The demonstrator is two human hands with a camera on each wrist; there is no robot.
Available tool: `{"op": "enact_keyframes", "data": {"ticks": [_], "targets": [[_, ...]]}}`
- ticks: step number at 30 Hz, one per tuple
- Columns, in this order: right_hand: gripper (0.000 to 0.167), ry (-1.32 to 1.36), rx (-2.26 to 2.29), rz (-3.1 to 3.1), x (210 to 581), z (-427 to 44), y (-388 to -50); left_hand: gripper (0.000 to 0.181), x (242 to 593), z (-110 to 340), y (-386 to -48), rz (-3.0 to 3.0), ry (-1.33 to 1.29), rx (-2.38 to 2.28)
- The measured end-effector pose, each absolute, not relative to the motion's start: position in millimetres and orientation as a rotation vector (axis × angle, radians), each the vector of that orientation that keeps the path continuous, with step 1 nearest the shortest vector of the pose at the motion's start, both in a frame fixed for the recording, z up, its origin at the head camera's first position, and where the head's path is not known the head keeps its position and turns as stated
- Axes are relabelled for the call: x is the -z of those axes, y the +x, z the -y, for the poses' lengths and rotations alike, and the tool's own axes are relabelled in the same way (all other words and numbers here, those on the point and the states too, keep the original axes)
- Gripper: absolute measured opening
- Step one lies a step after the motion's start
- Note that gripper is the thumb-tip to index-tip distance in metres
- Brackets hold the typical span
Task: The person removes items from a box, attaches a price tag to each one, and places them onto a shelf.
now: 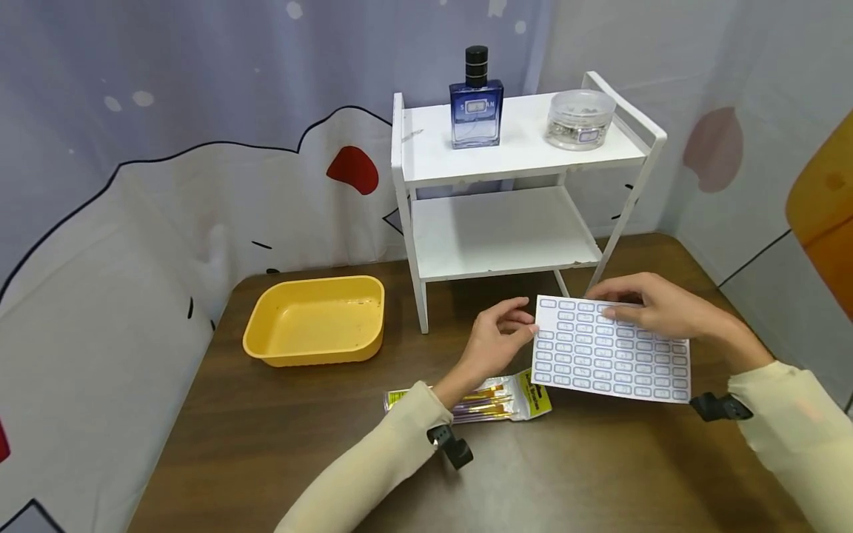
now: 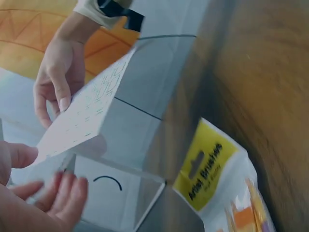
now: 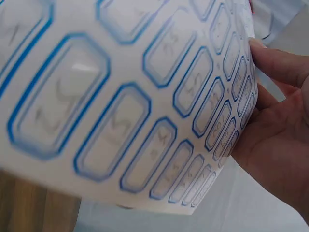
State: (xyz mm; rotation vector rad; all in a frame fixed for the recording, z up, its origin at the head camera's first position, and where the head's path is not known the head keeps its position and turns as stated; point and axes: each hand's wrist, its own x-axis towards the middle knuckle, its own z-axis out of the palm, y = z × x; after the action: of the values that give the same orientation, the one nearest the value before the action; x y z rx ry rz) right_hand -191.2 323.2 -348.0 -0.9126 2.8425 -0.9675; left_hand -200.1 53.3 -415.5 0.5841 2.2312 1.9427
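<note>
A white sheet of blue-framed labels point(image 1: 593, 352), with handwritten marks on them, is held up over the table. My right hand point(image 1: 656, 305) grips its top edge, thumb on the printed face and fingers behind. My left hand point(image 1: 496, 340) is at the sheet's left edge, the thumb at that edge and the fingers loosely bent, apart from the thumb. In the left wrist view those fingers are blurred. Beneath the left forearm lies a packet of artist brushes point(image 1: 533, 392) with a yellow header, partly covered by the arm.
A white two-tier rack point(image 1: 506, 229) stands at the back, bearing a blue perfume bottle point(image 1: 476, 111) and a clear round jar point(image 1: 580, 122); both carry labels. A yellow plastic tray point(image 1: 313, 359) sits left on the brown table point(image 1: 280, 437). Curtains hang behind.
</note>
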Motion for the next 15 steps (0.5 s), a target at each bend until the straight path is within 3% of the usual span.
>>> {"op": "enact_keyframes", "data": {"ticks": [5,15], "targets": [[0.027,-0.950,1.085,-2.786,347.5,-307.5,-189.8,0.025,410.6,-48.7,-199.5,-2.137,0.625,-2.093],[0.034,-0.913,1.311,-2.902,360.9,-269.6,-184.9,0.021,407.3,-41.8,-199.7,-1.938,0.533,-2.327]]}}
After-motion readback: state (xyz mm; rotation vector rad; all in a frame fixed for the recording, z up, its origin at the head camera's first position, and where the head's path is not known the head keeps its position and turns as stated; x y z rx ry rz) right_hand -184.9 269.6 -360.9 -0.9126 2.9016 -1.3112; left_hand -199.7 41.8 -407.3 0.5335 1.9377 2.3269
